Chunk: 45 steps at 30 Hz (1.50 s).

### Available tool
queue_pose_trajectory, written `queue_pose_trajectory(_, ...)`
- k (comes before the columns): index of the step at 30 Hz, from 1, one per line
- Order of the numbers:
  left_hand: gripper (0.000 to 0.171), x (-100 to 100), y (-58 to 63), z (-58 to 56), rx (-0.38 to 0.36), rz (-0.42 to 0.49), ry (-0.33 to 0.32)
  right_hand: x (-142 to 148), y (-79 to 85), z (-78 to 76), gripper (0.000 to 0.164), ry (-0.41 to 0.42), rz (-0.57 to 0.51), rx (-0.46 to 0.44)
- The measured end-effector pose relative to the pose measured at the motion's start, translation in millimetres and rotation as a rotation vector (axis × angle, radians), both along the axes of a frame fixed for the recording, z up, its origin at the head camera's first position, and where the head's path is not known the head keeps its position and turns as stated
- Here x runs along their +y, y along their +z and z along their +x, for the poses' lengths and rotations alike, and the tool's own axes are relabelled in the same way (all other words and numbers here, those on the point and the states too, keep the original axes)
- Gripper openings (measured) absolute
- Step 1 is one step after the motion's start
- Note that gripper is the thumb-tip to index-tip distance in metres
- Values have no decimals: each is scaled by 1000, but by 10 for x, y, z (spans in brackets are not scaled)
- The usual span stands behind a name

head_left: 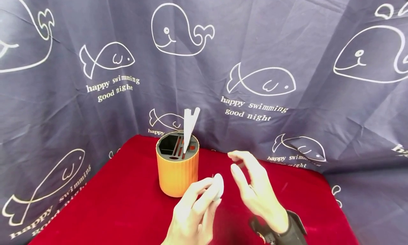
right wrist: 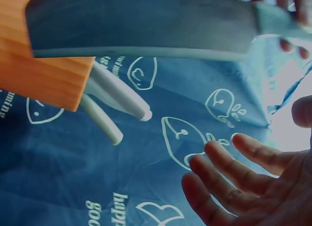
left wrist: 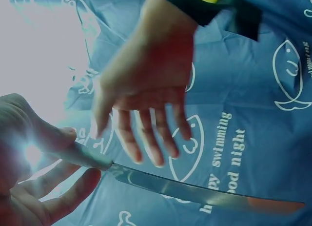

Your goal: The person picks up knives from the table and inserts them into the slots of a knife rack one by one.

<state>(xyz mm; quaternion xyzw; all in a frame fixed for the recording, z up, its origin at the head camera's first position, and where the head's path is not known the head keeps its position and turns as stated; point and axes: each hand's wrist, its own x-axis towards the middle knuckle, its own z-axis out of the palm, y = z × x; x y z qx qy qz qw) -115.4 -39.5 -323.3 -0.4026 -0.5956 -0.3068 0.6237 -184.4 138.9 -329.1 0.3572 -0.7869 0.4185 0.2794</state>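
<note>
My left hand [head_left: 192, 209] grips a kitchen knife [head_left: 218, 186] by its pale handle, which shows end-on in the head view. In the left wrist view the knife's blade [left wrist: 195, 191] runs out to the lower right. The right wrist view shows the broad flat side of the blade [right wrist: 141, 28] across the top, in front of an orange knife block [right wrist: 53, 82]. My right hand [head_left: 259, 190] hovers to the right of the knife, fingers spread and holding nothing. The orange knife block [head_left: 177, 176] stands upright just beyond my left hand.
White-handled utensils [head_left: 190, 126] stick up from the block's dark slotted top. A red cloth [head_left: 105, 209] covers the table. Behind it hangs a grey-blue curtain [head_left: 204, 78] printed with whales and fish. My right wrist wears a black strap [head_left: 287, 231].
</note>
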Motion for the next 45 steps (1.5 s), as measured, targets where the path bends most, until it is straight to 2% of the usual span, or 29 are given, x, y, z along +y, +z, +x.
queue_pose_trajectory(5, 20, -30, 100, -15, 68, 12, 12, -64, -40, -142, 33, -62, 27, -52)
queue_pose_trajectory(12, 21, -60, 110, -72, 125, 8, 18, -138, -107, -305, 33, -139, 66, -101)
queue_pose_trajectory(19, 23, -77, 105, -83, 138, 7, 5, -216, -159, -450, 32, -139, 102, -89)
queue_pose_trajectory(27, 20, -126, 182, -60, 160, -11, -19, -307, -248, -616, 28, -124, 112, -54)
queue_pose_trajectory(34, 19, -158, 231, -42, 180, 1, -35, -408, -334, -746, 28, -134, 125, -85)
queue_pose_trajectory(36, 18, -173, 224, -46, 194, 11, -16, -438, -367, -783, 28, -140, 131, -100)
queue_pose_trajectory(42, 9, -229, 154, -27, 155, 52, 57, -507, -469, -899, 29, -150, 137, -167)
queue_pose_trajectory(45, 12, -256, 121, -40, 160, 53, 64, -536, -536, -954, 32, -162, 148, -206)
